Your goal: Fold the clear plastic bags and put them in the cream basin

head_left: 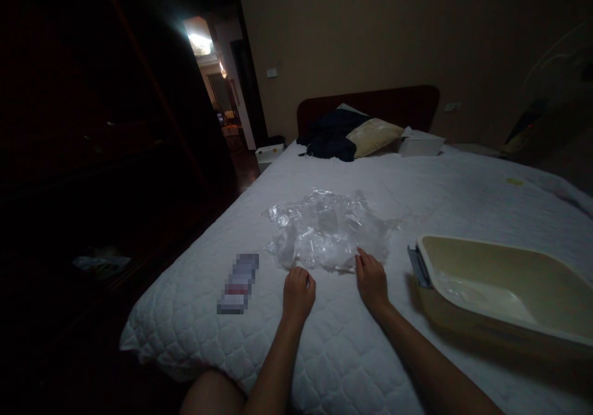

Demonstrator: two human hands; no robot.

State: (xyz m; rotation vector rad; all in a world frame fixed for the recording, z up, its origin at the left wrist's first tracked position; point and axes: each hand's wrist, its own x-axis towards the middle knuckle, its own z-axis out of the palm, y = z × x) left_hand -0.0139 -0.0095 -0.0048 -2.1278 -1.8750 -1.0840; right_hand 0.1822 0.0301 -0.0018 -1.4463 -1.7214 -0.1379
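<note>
Cream plastic tub point(500, 264) hogs the white quilted bed's point(343, 353) foot, beside a crumpled clear plastic sheet point(319, 226), long axis unclear, left hand point(299, 291) and right hand point(372, 278) pinching its edge.

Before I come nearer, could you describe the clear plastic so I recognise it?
Look at the white quilted bed. On it, at the left hand and right hand, lies the clear plastic. It is crumpled, shiny and see-through, unlike the cream tub to its right.
</note>
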